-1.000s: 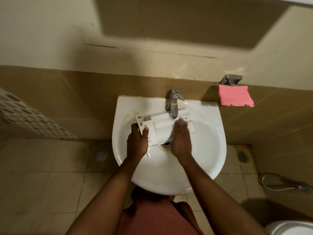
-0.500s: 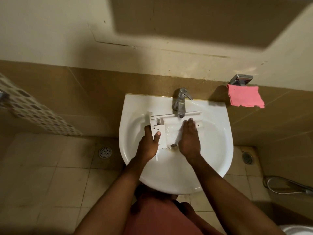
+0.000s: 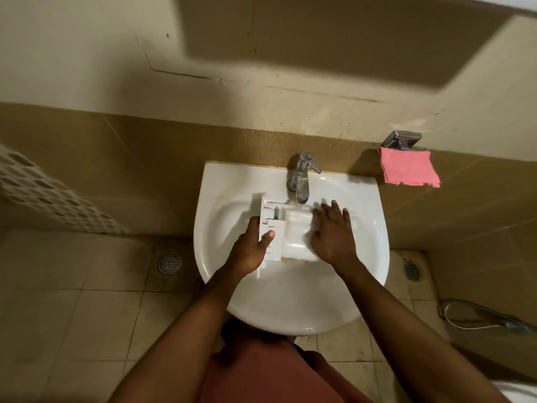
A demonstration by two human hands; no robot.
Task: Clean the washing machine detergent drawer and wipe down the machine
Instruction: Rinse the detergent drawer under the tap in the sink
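The white plastic detergent drawer (image 3: 293, 232) lies across the bowl of the white wash basin (image 3: 290, 303), just below the chrome tap (image 3: 300, 180). My left hand (image 3: 250, 251) grips the drawer's front end, with the thumb on top of the panel. My right hand (image 3: 334, 234) lies flat on the drawer's right part, fingers straight and spread. The right end of the drawer is hidden under that hand.
A pink cloth (image 3: 408, 171) hangs from a chrome holder (image 3: 402, 139) on the wall to the right of the basin. Floor drains (image 3: 170, 262) sit on either side below. A hose (image 3: 488, 318) lies on the floor at right. A patterned mat (image 3: 49, 196) shows at left.
My right hand has slid up and to the right along the drawer, and its fingers have spread. The left hand keeps its grip on the front end.
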